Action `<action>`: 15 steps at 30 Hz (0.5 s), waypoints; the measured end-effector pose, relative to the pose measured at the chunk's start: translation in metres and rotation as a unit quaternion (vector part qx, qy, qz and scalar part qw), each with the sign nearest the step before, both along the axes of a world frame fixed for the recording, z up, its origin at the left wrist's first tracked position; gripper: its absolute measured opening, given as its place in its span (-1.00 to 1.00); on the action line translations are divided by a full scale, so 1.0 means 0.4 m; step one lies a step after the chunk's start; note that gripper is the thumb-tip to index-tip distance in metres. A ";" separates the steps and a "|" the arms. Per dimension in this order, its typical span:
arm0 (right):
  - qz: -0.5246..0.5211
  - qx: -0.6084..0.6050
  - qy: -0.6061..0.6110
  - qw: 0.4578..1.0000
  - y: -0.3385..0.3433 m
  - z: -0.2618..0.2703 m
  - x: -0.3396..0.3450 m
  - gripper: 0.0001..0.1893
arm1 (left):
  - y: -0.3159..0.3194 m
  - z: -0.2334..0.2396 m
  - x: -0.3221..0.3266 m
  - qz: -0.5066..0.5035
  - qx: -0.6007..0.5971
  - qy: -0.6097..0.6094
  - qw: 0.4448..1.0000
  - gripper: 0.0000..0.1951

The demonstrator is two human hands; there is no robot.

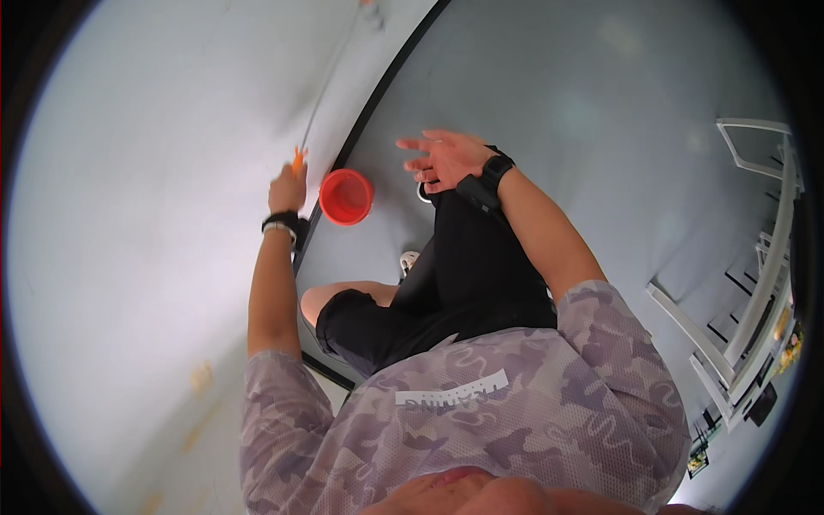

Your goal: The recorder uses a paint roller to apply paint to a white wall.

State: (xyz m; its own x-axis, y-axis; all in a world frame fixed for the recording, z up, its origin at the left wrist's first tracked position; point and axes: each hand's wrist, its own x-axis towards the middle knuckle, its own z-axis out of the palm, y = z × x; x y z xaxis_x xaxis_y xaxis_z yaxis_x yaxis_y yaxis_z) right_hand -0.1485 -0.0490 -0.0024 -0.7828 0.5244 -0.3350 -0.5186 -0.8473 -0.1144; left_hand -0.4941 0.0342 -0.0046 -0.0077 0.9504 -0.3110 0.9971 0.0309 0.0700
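Note:
My left hand (pixel 288 190) is closed around the orange handle (pixel 297 161) of a tool, held close to the pale wall (pixel 161 193). A thin grey line, perhaps the tool's rod, runs up from the handle towards a blurred small thing (pixel 372 14) at the top; I cannot tell what that is. Below and to the right of this hand, a red plastic bucket (pixel 347 197) stands on the grey floor against the black baseboard (pixel 380 84). My right hand (pixel 447 161) holds nothing. Its fingers are spread over my raised knee (pixel 463 225), with the wrist by the knee.
I am crouching or kneeling beside the wall, with a white shoe (pixel 409 262) under me. White frames (pixel 776 212) with black bars stand on the floor (pixel 579 77) at the far right, near yellow flowers (pixel 790 351). Yellowish patches (pixel 201 376) mark the wall at lower left.

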 end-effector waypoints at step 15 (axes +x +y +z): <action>-0.036 -0.014 0.057 0.998 -0.002 -0.001 0.038 -0.58 | 0.305 0.040 0.302 -0.077 0.051 0.009 0.996 -0.46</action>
